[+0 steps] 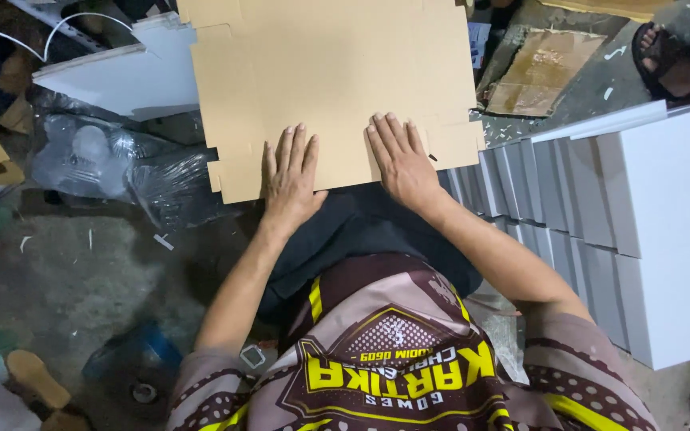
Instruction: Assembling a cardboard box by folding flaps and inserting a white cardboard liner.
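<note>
A flat brown cardboard box blank (337, 72) with cut flaps lies across my lap and reaches away from me. My left hand (291, 179) rests palm down on its near edge, fingers spread. A little to the right, my right hand (401, 164) presses flat on the same edge, fingers apart. Neither hand grips anything. My dark trousers (361, 227) show just below the cardboard.
A row of folded white boxes (600, 207) stands close on my right. Crumpled clear plastic wrap (113, 164) and white sheets (121, 76) lie at the left. Another person's sandalled foot (668, 56) is at the top right, near a cardboard scrap (541, 72). The concrete floor (65, 271) is littered.
</note>
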